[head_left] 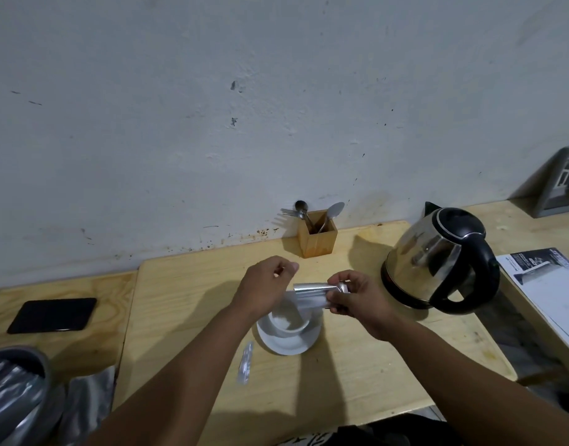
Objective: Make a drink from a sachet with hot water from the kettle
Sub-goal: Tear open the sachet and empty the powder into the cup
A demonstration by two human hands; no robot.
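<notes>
Pale wooden table point(186, 284) at frame centre carries the cup point(288, 320), above which the right hand point(357, 300) pinches the silver sachet point(310, 296), the left hand point(267, 284) closed on something unclear; tilting sideways could spill powder.

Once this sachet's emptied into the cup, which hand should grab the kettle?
Right, probably. The kettle stands on the right side of the table, its black handle turned outward, close beside the right hand. The left hand would have to cross over the cup.
</notes>
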